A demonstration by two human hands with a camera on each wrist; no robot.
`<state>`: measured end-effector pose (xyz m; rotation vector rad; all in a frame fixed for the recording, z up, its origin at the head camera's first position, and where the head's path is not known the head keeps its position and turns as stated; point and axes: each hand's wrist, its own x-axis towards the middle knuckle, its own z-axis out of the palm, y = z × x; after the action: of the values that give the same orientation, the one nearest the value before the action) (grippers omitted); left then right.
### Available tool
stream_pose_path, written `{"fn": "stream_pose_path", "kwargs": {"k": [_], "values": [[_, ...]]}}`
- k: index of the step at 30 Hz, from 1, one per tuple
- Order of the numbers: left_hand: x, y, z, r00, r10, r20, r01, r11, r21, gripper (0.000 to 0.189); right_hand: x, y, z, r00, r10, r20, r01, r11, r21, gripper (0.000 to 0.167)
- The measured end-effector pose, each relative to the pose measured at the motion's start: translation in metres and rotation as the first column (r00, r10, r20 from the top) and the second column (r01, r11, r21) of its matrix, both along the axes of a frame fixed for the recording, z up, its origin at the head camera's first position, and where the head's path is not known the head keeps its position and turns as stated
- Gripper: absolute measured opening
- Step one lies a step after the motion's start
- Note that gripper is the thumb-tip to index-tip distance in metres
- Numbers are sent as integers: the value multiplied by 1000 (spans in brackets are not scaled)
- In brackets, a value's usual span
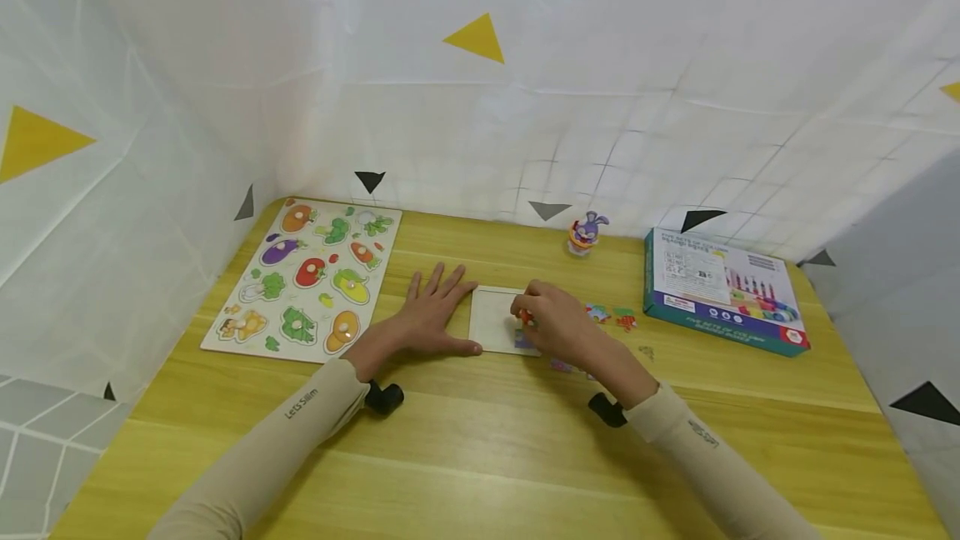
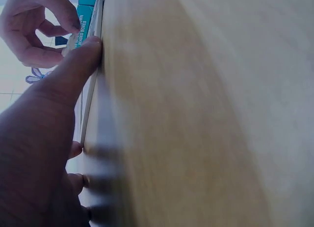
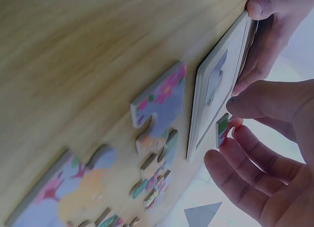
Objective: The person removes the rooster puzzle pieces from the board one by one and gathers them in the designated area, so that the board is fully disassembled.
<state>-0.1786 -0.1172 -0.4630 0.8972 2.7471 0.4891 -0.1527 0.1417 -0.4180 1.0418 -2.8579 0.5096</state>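
My right hand [image 1: 558, 325] pinches a red and green jigsaw piece [image 3: 225, 130] between thumb and fingers, over the right part of a shallow pale puzzle tray [image 1: 491, 319]. One purple piece [image 3: 216, 79] lies inside the tray near its edge. My left hand [image 1: 427, 315] is spread flat with straight fingers, its thumb and fingertips at the tray's left side; in the left wrist view its thumb [image 2: 88, 50] lies along the tray's edge. More loose pieces [image 3: 164, 94] with flower prints lie on the wood beside the tray, partly behind my right hand in the head view.
To the left lies a vegetable peg board [image 1: 307, 282]. A boxed bead set [image 1: 723, 290] sits at the right, and a small purple rabbit toy [image 1: 585, 233] stands at the back. A few puzzle pieces [image 1: 625, 319] lie between tray and box. White sheeting [image 1: 420, 123] rises behind the table.
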Motion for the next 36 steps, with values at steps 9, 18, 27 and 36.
{"fn": "stream_pose_path", "kwargs": {"k": [9, 18, 27, 36], "values": [[0, 0, 0, 1000, -6, -11, 6, 1000, 7, 108, 6, 13, 0, 1000, -6, -20, 6, 1000, -5, 23], [1, 0, 2, 1000, -5, 7, 5, 1000, 7, 108, 10, 25, 1, 1000, -2, -28, 2, 1000, -14, 21], [1, -1, 1, 1000, -11, -5, 11, 1000, 8, 107, 15, 38, 4, 999, -45, 11, 45, 999, 6, 23], [1, -1, 1, 1000, -15, -12, 15, 1000, 18, 108, 18, 60, 6, 998, -59, -8, 59, 998, 16, 23]]}}
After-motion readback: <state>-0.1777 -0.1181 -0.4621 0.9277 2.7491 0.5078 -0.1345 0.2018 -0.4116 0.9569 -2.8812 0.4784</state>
